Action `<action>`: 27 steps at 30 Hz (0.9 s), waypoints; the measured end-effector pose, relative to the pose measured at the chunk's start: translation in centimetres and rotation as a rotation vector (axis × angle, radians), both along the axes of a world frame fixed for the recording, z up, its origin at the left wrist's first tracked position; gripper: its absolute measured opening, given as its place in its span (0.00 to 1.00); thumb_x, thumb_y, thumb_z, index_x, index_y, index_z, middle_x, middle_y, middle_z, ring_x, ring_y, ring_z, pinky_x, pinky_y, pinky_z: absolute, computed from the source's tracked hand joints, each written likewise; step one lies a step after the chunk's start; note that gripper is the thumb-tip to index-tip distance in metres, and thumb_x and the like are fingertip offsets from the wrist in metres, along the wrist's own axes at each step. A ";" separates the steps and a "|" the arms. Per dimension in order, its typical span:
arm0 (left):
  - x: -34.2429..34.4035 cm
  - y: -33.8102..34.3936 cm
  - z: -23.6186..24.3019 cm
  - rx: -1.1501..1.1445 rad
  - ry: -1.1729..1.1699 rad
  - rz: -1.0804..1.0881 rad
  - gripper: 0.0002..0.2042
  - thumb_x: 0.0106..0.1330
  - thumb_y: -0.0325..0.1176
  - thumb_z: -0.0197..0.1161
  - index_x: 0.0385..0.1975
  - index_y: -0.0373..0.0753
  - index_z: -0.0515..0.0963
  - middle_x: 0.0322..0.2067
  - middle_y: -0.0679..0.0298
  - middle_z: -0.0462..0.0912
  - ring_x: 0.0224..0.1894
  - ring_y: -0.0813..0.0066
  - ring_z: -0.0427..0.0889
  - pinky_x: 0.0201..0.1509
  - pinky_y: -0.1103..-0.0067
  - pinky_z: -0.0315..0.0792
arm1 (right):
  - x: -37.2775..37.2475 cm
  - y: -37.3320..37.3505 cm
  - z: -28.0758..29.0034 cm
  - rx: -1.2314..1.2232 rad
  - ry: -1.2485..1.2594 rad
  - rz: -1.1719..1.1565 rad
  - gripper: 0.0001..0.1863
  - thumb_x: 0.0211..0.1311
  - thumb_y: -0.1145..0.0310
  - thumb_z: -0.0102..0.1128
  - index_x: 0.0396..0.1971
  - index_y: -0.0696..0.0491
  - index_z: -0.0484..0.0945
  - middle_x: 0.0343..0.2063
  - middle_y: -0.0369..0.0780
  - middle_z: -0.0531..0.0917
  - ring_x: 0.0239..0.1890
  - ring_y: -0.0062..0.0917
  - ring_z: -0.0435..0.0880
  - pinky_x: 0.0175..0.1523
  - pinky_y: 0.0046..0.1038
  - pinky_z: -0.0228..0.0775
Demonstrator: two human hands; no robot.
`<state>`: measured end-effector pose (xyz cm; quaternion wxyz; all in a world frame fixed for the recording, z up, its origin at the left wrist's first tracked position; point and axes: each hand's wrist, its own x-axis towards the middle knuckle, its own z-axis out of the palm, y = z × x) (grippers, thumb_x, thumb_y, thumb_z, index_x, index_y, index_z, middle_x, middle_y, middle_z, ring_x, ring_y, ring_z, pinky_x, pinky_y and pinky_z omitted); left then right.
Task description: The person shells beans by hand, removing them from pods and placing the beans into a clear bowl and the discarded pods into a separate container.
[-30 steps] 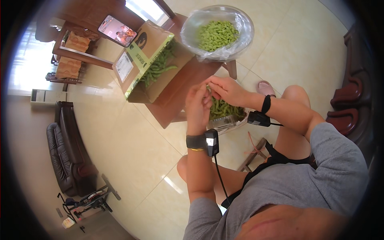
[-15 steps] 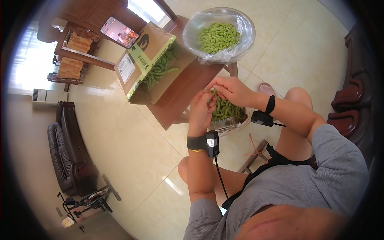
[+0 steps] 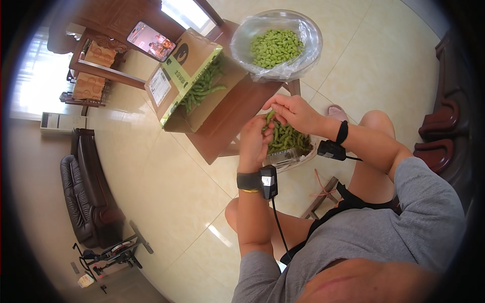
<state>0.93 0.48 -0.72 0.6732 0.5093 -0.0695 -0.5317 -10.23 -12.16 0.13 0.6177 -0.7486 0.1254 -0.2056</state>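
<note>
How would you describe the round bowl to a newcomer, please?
Find the brown wooden table. At its far right end sits a round bowl lined with clear plastic. It holds loose green beans, whereas the cardboard box beside it holds whole pods.

A reddish-brown wooden bench [image 3: 233, 115] carries an open cardboard box [image 3: 196, 46] and a round, plastic-lined bowl [image 3: 314, 39]. On the pale tiled floor [image 3: 172, 177] stands a dark leather sofa [image 3: 85, 194].

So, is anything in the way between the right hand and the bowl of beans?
Nothing visible stands between the right hand and the bowl; just crumpled clear plastic hangs over the bowl's near rim, leaving the beans uncovered.
</note>
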 end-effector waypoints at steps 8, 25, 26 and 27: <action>0.5 0.3 -0.2 -0.020 0.055 0.064 0.10 0.58 0.24 0.46 0.39 0.27 0.69 0.26 0.62 0.71 0.25 0.82 0.65 0.21 0.89 0.57 | 0.1 0.2 -0.7 0.043 0.010 0.034 0.11 0.69 0.70 0.40 0.41 0.56 0.73 0.16 0.33 0.69 0.20 0.13 0.67 0.28 0.18 0.61; -0.5 -0.3 -0.1 -0.166 0.130 0.026 0.05 0.66 0.35 0.53 0.34 0.42 0.71 0.27 0.70 0.72 0.27 0.86 0.69 0.21 0.90 0.59 | 0.5 0.7 -1.4 0.270 0.021 0.041 0.11 0.70 0.70 0.40 0.45 0.54 0.72 0.21 0.30 0.70 0.24 0.10 0.66 0.27 0.15 0.59; -0.5 -0.3 -0.1 -0.166 0.130 0.026 0.05 0.66 0.35 0.53 0.34 0.42 0.71 0.27 0.70 0.72 0.27 0.86 0.69 0.21 0.90 0.59 | 0.5 0.7 -1.6 0.270 0.021 0.041 0.11 0.70 0.70 0.40 0.45 0.54 0.72 0.21 0.30 0.70 0.24 0.10 0.66 0.27 0.15 0.59; -0.6 -0.3 -0.1 -0.171 0.123 0.043 0.05 0.66 0.35 0.52 0.35 0.41 0.71 0.26 0.70 0.71 0.26 0.86 0.69 0.22 0.91 0.59 | 0.6 0.7 -1.8 0.284 0.011 0.046 0.11 0.70 0.70 0.40 0.45 0.54 0.72 0.22 0.30 0.70 0.24 0.10 0.66 0.27 0.15 0.59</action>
